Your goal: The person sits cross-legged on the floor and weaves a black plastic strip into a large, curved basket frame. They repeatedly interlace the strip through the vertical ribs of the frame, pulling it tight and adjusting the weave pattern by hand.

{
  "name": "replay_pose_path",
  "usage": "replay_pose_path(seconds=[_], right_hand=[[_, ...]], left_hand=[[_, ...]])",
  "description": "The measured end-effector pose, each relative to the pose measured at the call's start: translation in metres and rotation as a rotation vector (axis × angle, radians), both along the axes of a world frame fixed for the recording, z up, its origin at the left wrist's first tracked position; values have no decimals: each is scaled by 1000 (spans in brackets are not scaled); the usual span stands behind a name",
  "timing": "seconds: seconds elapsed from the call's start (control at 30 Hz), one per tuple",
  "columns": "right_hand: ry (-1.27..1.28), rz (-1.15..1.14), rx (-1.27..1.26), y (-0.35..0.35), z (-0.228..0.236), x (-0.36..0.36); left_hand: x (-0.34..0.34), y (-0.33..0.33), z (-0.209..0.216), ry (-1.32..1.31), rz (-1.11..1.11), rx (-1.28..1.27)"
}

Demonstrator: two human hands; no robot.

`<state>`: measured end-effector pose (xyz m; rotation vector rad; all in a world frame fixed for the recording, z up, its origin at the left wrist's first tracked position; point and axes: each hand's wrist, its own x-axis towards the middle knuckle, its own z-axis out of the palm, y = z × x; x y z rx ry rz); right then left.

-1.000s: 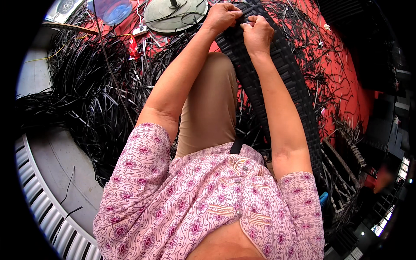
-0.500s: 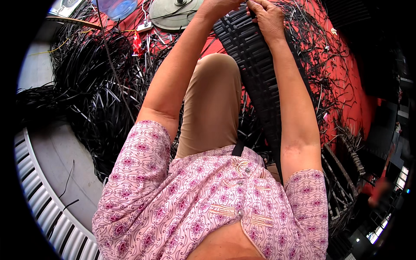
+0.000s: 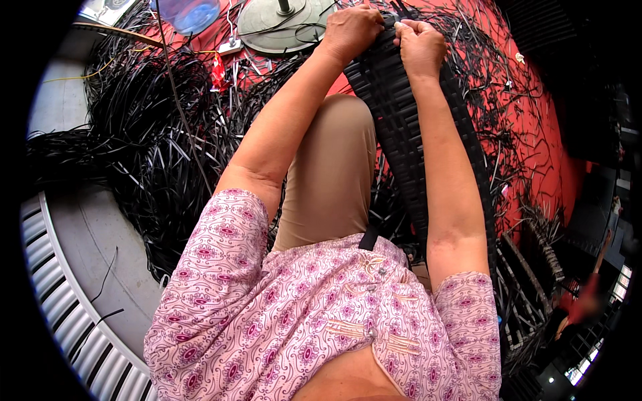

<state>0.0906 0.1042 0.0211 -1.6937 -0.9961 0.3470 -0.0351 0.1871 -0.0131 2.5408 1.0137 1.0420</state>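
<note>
A long woven panel of flat black strips (image 3: 391, 100) runs from the top middle down past my right forearm, beside my raised knee. At its far end my left hand (image 3: 353, 33) is closed, its fingers curled and pinched at a black strip by the panel's left edge. Just to the right, my right hand (image 3: 422, 52) pinches thumb and forefinger together at the panel's end, on what looks like a black strip. Loose strip ends (image 3: 403, 9) stick up between and beyond the hands. The fingertips partly hide what they grip.
Loose black strips (image 3: 140, 120) lie heaped at left, with more scattered over the red floor (image 3: 542, 134). A round stand base (image 3: 264, 30), a white power socket (image 3: 229, 47) and a bluish clear tub (image 3: 194, 17) stand beyond. At lower left is a slatted metal rail (image 3: 73, 301).
Both hands have come lower in view, nearer to me, and moved slightly apart. More of the panel's far end and its loose strip ends now shows.
</note>
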Motion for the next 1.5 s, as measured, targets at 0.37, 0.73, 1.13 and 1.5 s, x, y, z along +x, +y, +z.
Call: replay_pose_path(seconds=[0.37,0.73,1.13,1.5], right_hand=[[-444,-7,-261,5,-1,6],[-621,-80,-361,2,7,-14],[-654,-60,-341,0,5,-17],[-624,-103,-164,6,-12,-23]], left_hand=[[10,-12,-6,45,122,139],[11,21,-9,-113,-100,-509],[13,73,-62,-389,-384,-951],[13,51,-42,-418,-393,-934]])
